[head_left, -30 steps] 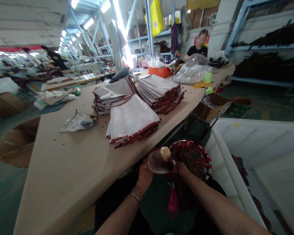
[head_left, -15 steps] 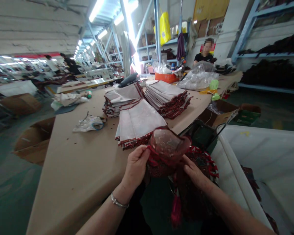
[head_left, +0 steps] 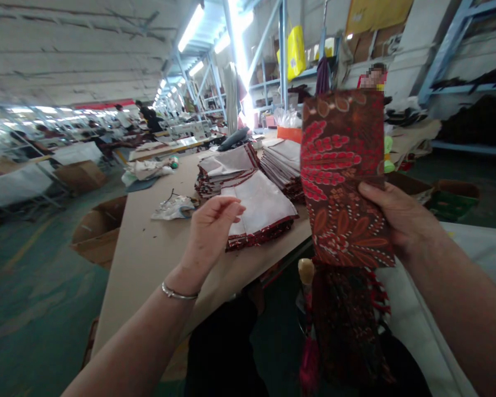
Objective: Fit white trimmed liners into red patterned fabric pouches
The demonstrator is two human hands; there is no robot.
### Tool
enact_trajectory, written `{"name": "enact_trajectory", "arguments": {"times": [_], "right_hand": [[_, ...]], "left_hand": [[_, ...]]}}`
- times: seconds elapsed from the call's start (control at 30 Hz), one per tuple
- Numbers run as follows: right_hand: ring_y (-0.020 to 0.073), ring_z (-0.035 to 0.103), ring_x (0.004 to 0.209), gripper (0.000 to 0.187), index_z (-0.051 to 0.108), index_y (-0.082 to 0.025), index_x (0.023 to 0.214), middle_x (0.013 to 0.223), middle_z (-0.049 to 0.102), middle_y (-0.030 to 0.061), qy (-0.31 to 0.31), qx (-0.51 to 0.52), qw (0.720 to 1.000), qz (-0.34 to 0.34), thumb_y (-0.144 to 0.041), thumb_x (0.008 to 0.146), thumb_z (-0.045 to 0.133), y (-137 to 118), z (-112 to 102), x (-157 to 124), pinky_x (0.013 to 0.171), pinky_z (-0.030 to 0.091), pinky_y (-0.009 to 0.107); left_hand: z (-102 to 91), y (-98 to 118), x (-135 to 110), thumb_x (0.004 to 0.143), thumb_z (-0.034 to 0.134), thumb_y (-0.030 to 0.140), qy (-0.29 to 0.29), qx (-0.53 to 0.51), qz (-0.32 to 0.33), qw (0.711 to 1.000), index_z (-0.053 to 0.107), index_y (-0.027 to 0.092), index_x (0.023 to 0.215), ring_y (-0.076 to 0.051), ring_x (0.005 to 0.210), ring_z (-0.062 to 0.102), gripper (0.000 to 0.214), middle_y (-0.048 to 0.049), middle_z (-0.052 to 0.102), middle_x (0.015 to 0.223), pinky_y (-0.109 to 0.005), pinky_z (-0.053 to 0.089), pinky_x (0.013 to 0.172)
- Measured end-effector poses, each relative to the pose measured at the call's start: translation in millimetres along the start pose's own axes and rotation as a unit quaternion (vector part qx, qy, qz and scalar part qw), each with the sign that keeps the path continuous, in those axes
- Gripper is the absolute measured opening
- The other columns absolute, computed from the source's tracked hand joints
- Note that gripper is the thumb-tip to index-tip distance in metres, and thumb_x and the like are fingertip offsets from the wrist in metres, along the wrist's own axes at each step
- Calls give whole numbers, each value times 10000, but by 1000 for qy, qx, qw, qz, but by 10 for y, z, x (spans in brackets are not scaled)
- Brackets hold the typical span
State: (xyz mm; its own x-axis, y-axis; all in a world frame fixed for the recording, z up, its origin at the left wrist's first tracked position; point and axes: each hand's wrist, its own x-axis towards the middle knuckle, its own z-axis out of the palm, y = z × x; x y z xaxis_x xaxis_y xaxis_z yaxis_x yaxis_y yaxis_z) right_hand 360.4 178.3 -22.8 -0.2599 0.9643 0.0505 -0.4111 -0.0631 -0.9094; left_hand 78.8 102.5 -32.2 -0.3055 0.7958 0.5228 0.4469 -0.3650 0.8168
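Note:
My right hand grips a brown patterned fabric piece by its right edge, thumb on the front. Red and orange leaf and flower designs cover this piece, which stands upright in the air. My left hand is raised apart from it, with thumb and fingertips pinched together; what they hold, if anything, is too small to make out. Behind that hand lies a stack of pale-backed fabric pieces with dark red edges. Dark patterned cloth hangs below the held piece, beside a pink tassel.
Two more fabric stacks, a left one and a right one, lie farther back on the brown table. A crumpled plastic bag rests to the left. A cardboard box stands beside the table, a white bin at right.
The reddish fabric held in both hands is now a flat, upright piece in the right hand alone, lifted up. My left hand has come off it and moved up and left.

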Motion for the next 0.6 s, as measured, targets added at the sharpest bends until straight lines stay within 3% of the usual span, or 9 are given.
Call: {"name": "enact_trajectory", "arguments": {"times": [0.1, 0.2, 0.3, 0.37, 0.4, 0.47, 0.53, 0.6], "right_hand": [[234, 712, 719, 288, 659, -230, 991, 882, 753, 62, 34, -55, 993, 103, -263, 708, 702, 403, -436, -248, 716, 571, 398], [292, 707, 852, 391, 642, -225, 1035, 966, 743, 83, 77, -131, 973, 176, -365, 677, 715, 1218, -1007, -525, 809, 553, 452], [362, 667, 967, 375, 675, -197, 907, 932, 738, 117, 102, -360, 912, 169, -377, 582, 725, 1975, -1510, -690, 923, 490, 495], [385, 639, 1023, 438, 679, -196, 927, 959, 730, 128, 101, -456, 872, 144, -339, 516, 733, 2176, -1615, -701, 977, 446, 512], [381, 625, 1056, 481, 676, -195, 970, 1006, 720, 132, 97, -470, 868, 124, -335, 513, 730, 2146, -1564, -691, 1000, 428, 513], [347, 598, 1115, 504, 661, -199, 1057, 1115, 687, 131, 76, -442, 891, 66, -368, 585, 704, 1838, -1270, -690, 1028, 409, 499], [297, 626, 1069, 400, 656, -236, 1098, 1115, 688, 102, -6, -358, 934, 5, -409, 739, 621, 1327, -831, -779, 983, 459, 473], [273, 618, 1076, 271, 683, -300, 1057, 1088, 696, 64, -121, -289, 948, -59, -375, 810, 603, 837, -427, -978, 989, 458, 449]], "left_hand": [[10, -277, -101, 786, 610, 271, -60, 185, 47, 980, 668, 172, 821, -156, 731, 625, 120, -26, 688, 800, -297, 521, 727], [94, -465, -176, 788, 603, 216, -126, 284, 128, 942, 672, 182, 869, -211, 900, 621, 112, -60, 687, 927, -361, 492, 857], [153, -551, -171, 787, 602, 189, -164, 355, 154, 907, 673, 180, 891, -238, 922, 608, 126, -82, 683, 935, -393, 474, 880], [164, -571, -145, 803, 577, 183, -180, 365, 144, 902, 674, 182, 869, -228, 885, 613, 117, -78, 683, 912, -377, 479, 858], [164, -576, -131, 814, 560, 184, -187, 360, 136, 904, 675, 184, 855, -216, 864, 617, 122, -72, 683, 898, -360, 483, 841], [160, -584, -107, 833, 529, 185, -194, 343, 119, 911, 680, 186, 837, -194, 825, 624, 151, -60, 683, 872, -325, 486, 807], [157, -602, -86, 842, 506, 186, -192, 323, 112, 920, 685, 182, 830, -179, 809, 629, 180, -55, 683, 862, -300, 485, 788], [159, -628, -65, 845, 494, 190, -187, 305, 110, 927, 688, 178, 811, -170, 795, 630, 198, -52, 682, 845, -285, 483, 771]]}}
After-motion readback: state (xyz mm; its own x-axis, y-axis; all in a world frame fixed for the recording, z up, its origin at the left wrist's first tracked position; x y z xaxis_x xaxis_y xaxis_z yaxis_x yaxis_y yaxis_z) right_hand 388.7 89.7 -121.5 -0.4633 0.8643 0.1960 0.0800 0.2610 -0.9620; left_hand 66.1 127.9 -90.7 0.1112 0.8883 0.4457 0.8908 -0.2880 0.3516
